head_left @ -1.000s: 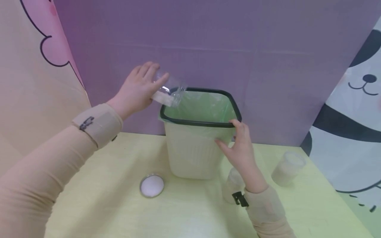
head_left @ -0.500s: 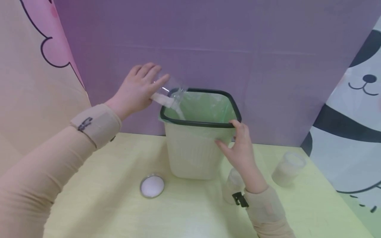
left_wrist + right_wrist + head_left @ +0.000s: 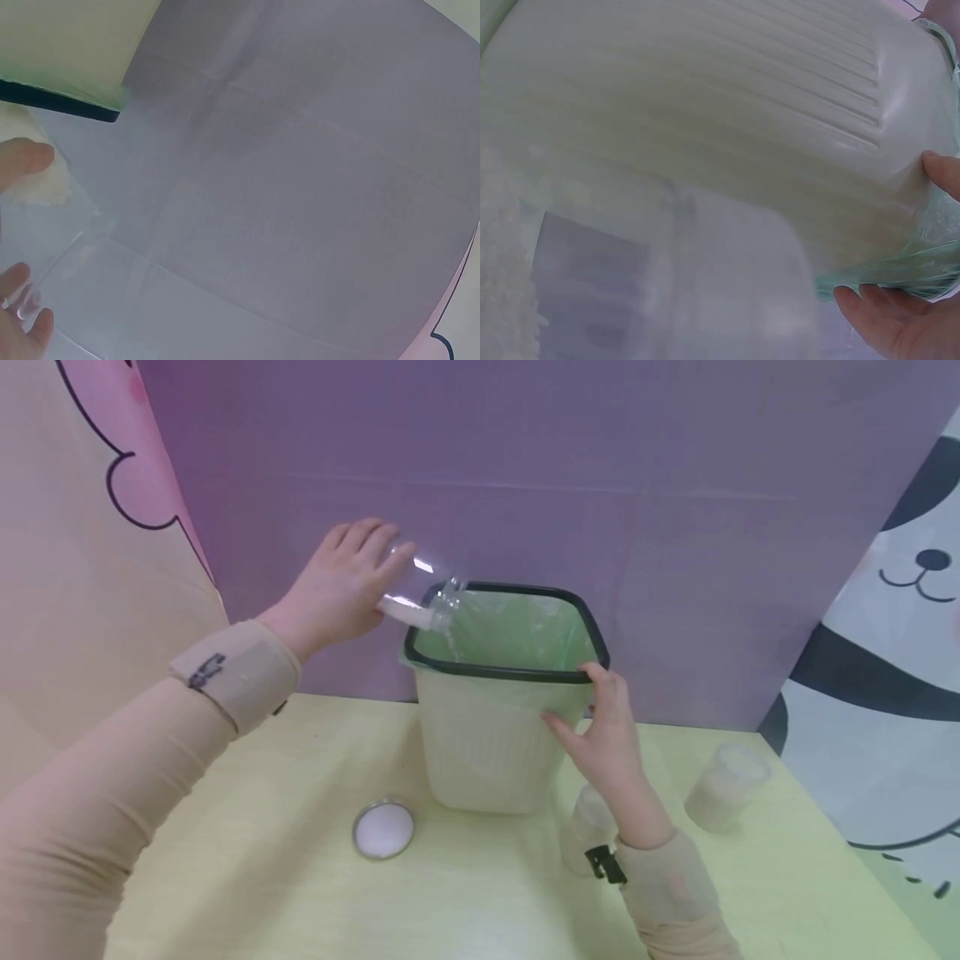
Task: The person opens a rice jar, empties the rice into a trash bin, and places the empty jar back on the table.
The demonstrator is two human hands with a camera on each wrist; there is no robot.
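Observation:
My left hand (image 3: 345, 581) grips a clear jar (image 3: 423, 568) tipped mouth-down over the left rim of a pale trash can (image 3: 487, 743). White grainy stuff (image 3: 407, 611) lies along the jar's lower side, and a thin trickle falls from its mouth into the can. A green liner bag (image 3: 510, 627) lines the can under a black rim ring. At the front right corner my right hand (image 3: 606, 743) holds the can, fingers at the rim and thumb against the wall. In the left wrist view only the fingertips (image 3: 30, 159) and part of the jar show.
On the yellow table, a round lid (image 3: 383, 830) with a white face lies left of the can. One jar (image 3: 585, 831) stands partly behind my right wrist, another (image 3: 726, 789) with pale contents farther right. A purple panel (image 3: 525, 468) rises close behind the can.
White stuff began to pour from the jar half a second ago; the stream is thinner now and less is left inside. My left forearm shifted slightly left. My right hand kept its place.

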